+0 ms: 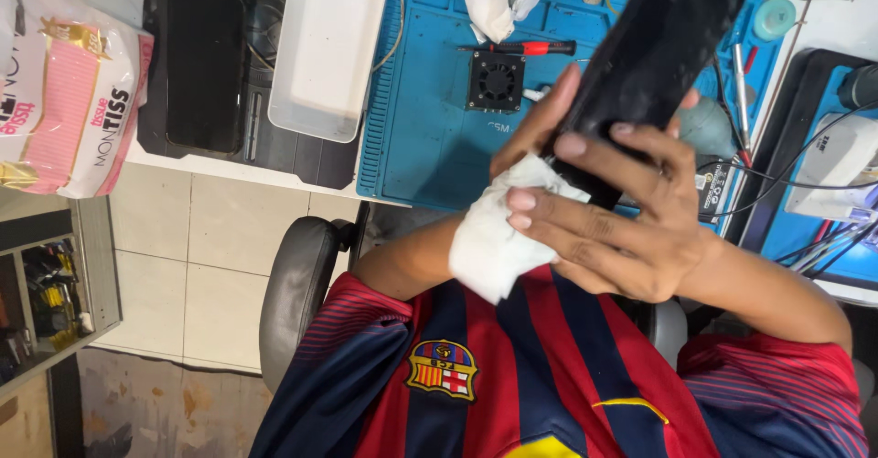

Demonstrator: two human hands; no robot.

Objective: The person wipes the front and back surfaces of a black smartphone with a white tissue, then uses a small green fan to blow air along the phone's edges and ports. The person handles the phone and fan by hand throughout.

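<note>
A long black phone-like device (658, 37) is held up tilted over the blue work mat (430, 119). My right hand (622, 229) wraps around its lower end, fingertips lying across its face and touching a folded white tissue (494, 238). My left hand (540, 124) is mostly hidden under that tissue. Only its fingers show, pressed against the device's left edge, with the tissue bunched over the palm and wrist. Both hands meet at the bottom of the device, close above my striped red and blue shirt.
On the mat lie a small black fan (496, 81), a red-handled screwdriver (535, 48) and a crumpled tissue (498, 0). A white tray (329, 46), a black slab (203, 64) and a tissue pack (64, 83) sit left. A chair armrest (293, 302) is below.
</note>
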